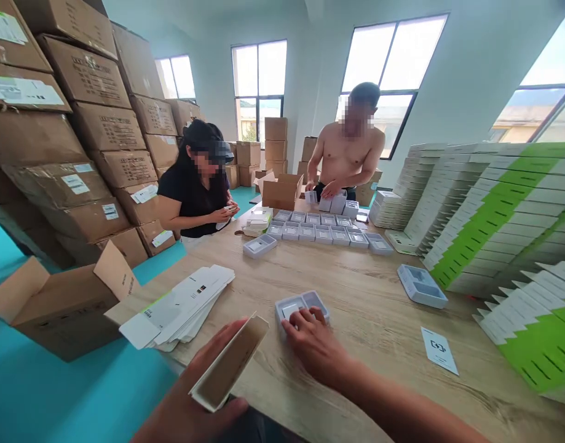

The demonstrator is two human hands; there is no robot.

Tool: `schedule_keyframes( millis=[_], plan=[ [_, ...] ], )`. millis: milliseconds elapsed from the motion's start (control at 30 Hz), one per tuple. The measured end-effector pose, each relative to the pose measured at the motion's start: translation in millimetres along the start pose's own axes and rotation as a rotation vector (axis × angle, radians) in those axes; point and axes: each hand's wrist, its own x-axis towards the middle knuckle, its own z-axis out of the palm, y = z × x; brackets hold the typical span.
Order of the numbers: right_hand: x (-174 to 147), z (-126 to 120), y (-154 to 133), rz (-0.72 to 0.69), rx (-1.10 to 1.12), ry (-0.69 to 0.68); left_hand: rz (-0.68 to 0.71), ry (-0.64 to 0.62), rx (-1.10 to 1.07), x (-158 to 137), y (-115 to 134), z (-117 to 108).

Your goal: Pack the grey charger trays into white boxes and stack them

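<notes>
Pale grey, a tray (313,298) with two compartments sits on the bare near part of the desk (365,335), under the right hand (312,344). That hand's fingers are bent over the tray and reach into it; whether they grip or only rest, I cannot tell. The left hand (192,372) holds a narrow box (231,366), thumb on one side and fingers on the other, its open mouth turned up, just beside the tray but apart from it. I judge the step in hand to be handling the tray with the box held ready. A next move with the tray would call for a firm hold on its walls, kept level, and a steady box with its mouth unsquashed. Flat cartons (185,304) lie near the left hand; a card (439,351) lies well to the right.
</notes>
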Motion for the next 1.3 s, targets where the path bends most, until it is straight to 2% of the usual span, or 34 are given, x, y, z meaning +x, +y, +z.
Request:
schedule_keyframes(
  millis=[100,200,267,400,533,600,667,867,933,967,1100,1133,1200,1300],
  plan=[
    [-51.4,-8.8,10.4,-0.059,0.099,-0.068,-0.017,0.003,-0.096,21.7,7.7,2.2],
    [-78.8,-16.5,25.1,-0.059,0.195,-0.187,0.016,-0.060,-0.126,41.5,21.8,1.3],
    [-96.0,-19.7,26.0,-0.031,0.231,-0.193,0.036,-0.088,-0.130,50.0,31.0,0.5],
    [-145.1,-40.7,4.1,0.076,0.385,-0.045,0.116,-0.136,-0.092,59.1,40.3,3.6],
    [-186.8,-87.9,-19.7,0.093,0.445,0.158,0.256,-0.238,-0.007,70.8,47.3,11.4],
    [-193.8,-107.1,-26.0,0.119,0.395,0.179,0.315,-0.264,0.039,79.6,55.2,14.8],
    [-192.8,-116.1,-30.7,0.139,0.367,0.192,0.355,-0.265,0.086,88.8,64.9,17.2],
    [-172.5,-103.0,-45.3,0.241,0.329,0.348,0.388,-0.236,0.214,108.2,86.3,19.0],
    [-168.3,-99.9,-43.3,0.219,0.364,0.395,0.381,-0.253,0.212,109.5,89.6,18.7],
    [-167.6,-99.4,-40.0,0.185,0.422,0.468,0.366,-0.263,0.193,108.8,90.9,18.8],
    [-174.2,-96.2,-21.4,0.053,0.792,1.033,0.201,-0.339,-0.066,98.6,94.4,24.8],
    [-177.3,-93.9,-18.7,0.032,0.860,1.104,0.160,-0.354,-0.167,95.8,95.3,28.3],
    [-184.1,-88.1,-18.0,-0.019,0.908,1.064,0.127,-0.386,-0.368,92.8,97.9,37.5],
    [-193.9,-82.6,-25.2,-0.106,0.772,0.965,0.185,-0.478,-0.595,96.4,106.7,52.8]
  ],
)
